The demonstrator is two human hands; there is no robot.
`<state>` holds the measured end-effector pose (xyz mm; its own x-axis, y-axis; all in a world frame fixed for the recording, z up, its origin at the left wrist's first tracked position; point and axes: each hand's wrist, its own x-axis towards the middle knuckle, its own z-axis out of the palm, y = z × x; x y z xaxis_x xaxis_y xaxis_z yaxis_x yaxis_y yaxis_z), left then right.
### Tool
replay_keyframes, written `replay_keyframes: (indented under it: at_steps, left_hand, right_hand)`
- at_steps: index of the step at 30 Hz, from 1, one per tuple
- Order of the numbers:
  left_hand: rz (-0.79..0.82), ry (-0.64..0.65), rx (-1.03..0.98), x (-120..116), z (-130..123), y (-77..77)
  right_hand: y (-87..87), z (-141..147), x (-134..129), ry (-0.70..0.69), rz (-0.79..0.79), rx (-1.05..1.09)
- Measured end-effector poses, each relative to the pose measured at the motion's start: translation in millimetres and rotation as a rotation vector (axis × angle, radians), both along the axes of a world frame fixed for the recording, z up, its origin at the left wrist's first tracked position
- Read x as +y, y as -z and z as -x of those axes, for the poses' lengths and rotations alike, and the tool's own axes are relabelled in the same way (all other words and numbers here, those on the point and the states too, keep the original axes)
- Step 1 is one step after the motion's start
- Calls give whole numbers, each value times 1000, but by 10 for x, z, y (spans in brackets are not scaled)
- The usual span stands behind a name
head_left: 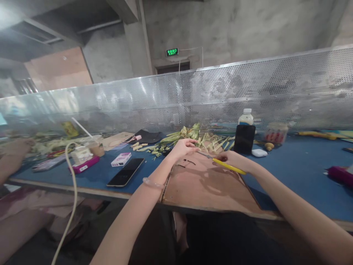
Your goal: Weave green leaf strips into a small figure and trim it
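Observation:
My right hand [231,160] is wrapped round a yellow-handled tool [228,166] with a slim metal front end. Its kind is not clear from here. The metal points left, toward my left hand [184,148], whose fingers are drawn together close to the tip. Whatever they pinch is too small to make out. Both hands are above a brown board [204,191] at the table edge. A few thin dark pieces [190,162] lie on this board. Just behind my hands spreads a heap of pale green and yellowish artificial-looking leaves [209,141].
Left: a black phone [125,172], a small white-and-pink box [121,159], a drink cup [96,145] and a pale cable [74,184]. Right: a black upright slab [244,139], a white bottle [246,117], a white earbud case [259,152] and a clear jar [275,133]. Another person's arm [13,158] is far left.

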<state>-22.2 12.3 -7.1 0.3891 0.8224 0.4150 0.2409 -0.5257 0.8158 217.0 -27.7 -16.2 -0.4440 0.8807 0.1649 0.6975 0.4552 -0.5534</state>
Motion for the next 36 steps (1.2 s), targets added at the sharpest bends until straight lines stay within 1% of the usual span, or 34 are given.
replay_keyframes:
  at_steps: [3, 6, 8, 10, 12, 13, 16, 18, 20, 22, 23, 25, 27, 28, 30, 33, 36]
  left_hand:
    - [22, -2, -51, -5, -2, -12]
    - [45, -3, -113, -16, 6, -43]
    - [57, -19, -147, -23, 18, -66]
    - [69, -44, -167, -27, 31, -83]
    - [86, -62, -174, -28, 38, -91]
    - [96, -64, -180, -28, 38, -92]
    - [116, -39, -204, -28, 26, -87]
    - [108, -16, -220, -28, 12, -81]
    - [93, 1, -229, -25, -2, -70]
    - [81, 11, -231, -17, -11, -55]
    - [73, 15, -225, -10, -13, -46]
    - [52, 23, -206, 7, -10, -30]
    - [35, 31, -194, 24, 4, -19]
    - [31, 33, -192, 32, 13, -16]
    - [21, 22, -189, 43, 34, -18]
    - [-3, -7, -164, 51, 56, -27]
    - [-20, -26, -132, 60, 50, -30]
  right_hand:
    - [-4, -9, -2, -35, -21, -41]
    - [7, -13, 6, -8, -86, -99]
    - [28, -19, 32, 81, -159, -152]
    - [59, -39, 71, 205, -237, -238]
    - [98, -75, 109, 293, -286, -321]
    - [117, -98, 123, 301, -295, -350]
    - [156, -156, 137, 223, -281, -390]
    - [144, -150, 128, 193, -318, -396]
    - [90, -82, 112, 222, -403, -314]
    - [7, 53, 98, 255, -459, -125]
    - [-36, 141, 95, 250, -445, -11]
    - [-105, 337, 105, 181, -361, 192]
    - [-133, 525, 134, 95, -244, 379]
    - [-132, 605, 153, 64, -186, 445]
    - [-112, 726, 181, 46, -110, 541]
    - [-76, 807, 176, 45, 10, 716]
    - [-65, 810, 128, 26, 160, 915]
